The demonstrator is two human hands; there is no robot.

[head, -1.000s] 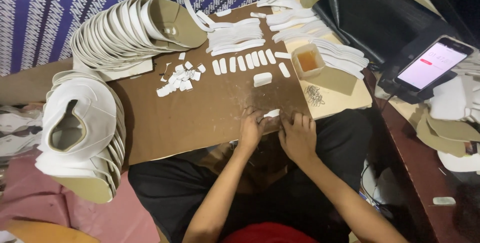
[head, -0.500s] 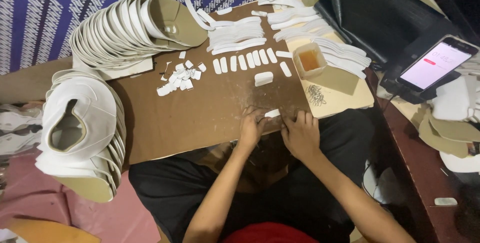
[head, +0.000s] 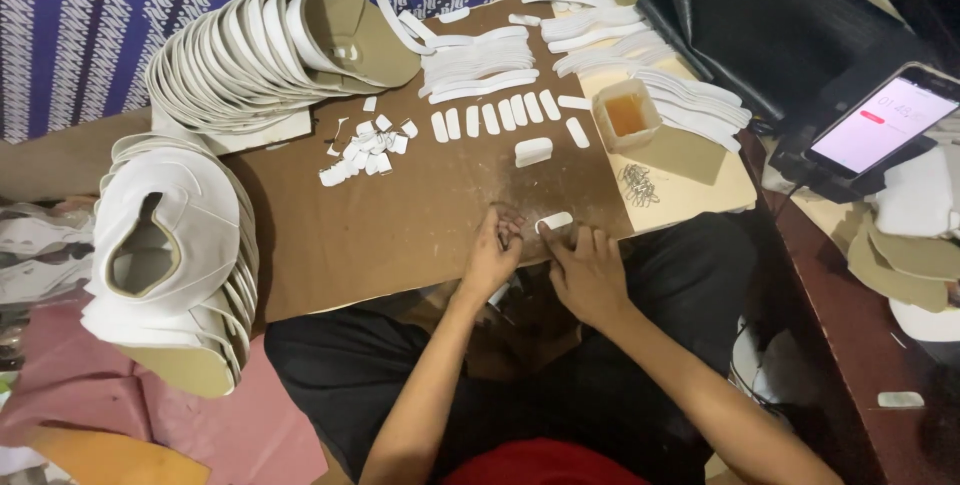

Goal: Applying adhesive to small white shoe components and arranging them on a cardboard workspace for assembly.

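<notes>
both hands (head: 545, 260) as before, fingers pinched on the same small white strip (head: 553, 221)

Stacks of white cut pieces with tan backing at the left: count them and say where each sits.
2. One fanned stack lies along the board's far left edge; a second stack sits at its near left corner. Others may be hidden outside the frame.
</notes>
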